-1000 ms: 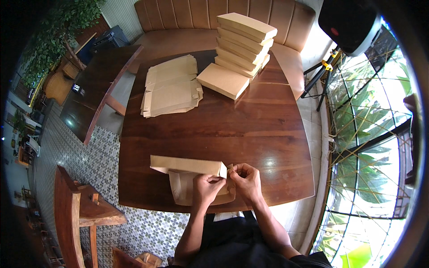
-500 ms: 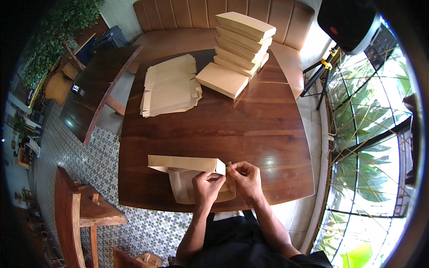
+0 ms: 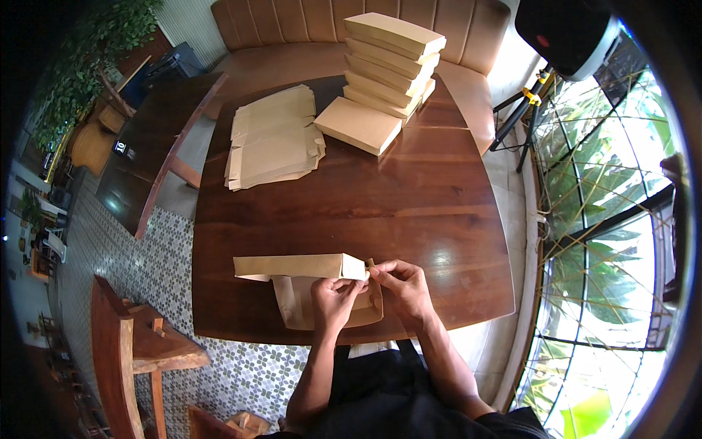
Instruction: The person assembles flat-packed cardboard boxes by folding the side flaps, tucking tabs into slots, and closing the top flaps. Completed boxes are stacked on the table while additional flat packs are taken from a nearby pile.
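A brown cardboard box [image 3: 292, 267] stands at the near edge of the dark wooden table [image 3: 351, 212], its lid raised and its tray part lying open toward me. My left hand [image 3: 333, 300] pinches the box at the lower edge of the lid's right end. At that same corner, my right hand [image 3: 402, 289] grips a small cardboard flap [image 3: 371, 266] between thumb and fingers. The fingertips of both hands nearly meet there. Part of the tray is hidden behind my left hand.
Flat unfolded cardboard sheets [image 3: 274, 139] lie stacked at the far left of the table. Beside them rises a stack of folded boxes [image 3: 391, 62], with a single box [image 3: 358, 124] in front. A brown padded bench [image 3: 292, 62] runs behind; a wooden chair [image 3: 117, 351] stands left.
The lid's right corner and the flap have shifted slightly left and up, and my right hand's fingers have closed in nearer the corner. Both hands keep their hold.
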{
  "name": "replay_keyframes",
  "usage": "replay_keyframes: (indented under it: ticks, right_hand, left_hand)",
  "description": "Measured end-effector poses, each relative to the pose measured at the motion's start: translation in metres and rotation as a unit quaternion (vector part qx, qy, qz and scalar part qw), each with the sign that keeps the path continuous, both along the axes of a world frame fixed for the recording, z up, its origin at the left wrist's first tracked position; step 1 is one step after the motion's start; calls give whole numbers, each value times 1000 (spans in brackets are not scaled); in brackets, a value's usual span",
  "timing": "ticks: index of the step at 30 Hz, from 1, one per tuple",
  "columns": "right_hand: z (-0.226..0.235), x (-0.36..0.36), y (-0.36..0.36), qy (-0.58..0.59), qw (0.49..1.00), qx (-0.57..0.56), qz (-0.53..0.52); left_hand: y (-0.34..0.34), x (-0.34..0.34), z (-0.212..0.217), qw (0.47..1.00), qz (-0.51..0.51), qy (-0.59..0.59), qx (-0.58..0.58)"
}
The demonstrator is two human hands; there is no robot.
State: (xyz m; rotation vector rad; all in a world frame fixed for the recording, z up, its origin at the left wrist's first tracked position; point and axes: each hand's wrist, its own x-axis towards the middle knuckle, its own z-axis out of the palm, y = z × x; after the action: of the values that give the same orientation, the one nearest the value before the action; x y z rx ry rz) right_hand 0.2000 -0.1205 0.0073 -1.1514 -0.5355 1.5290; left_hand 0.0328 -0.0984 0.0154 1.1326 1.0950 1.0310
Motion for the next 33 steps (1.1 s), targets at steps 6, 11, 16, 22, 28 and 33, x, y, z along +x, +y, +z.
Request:
replay_keyframes:
  ticks: [6,11,16,22,28,33]
  right_hand:
    - [-1,1,-1,27,999,14,11]
    - [-1,2,-1,27,999,-17,28]
    - [-5,0,1,-28,999,6,17]
    - [12,-9,-3,-285,956,61,-29]
    - [33,-12,-5,-372,924,81,-21]
    - [26,-15,-6,-403,905,134,-26]
  left_hand:
    - [2,-1,-10,994,26,-103,-40]
    - [2,-7,-11,998,-12,-50,-37]
    - [4,-5,-5,990,-35,139,2]
    - [9,-7,-2,988,-42,146,0]
    - [6,-6,-12,996,-23,82,3]
    - [9,-11,-11,997,-45,6,-61]
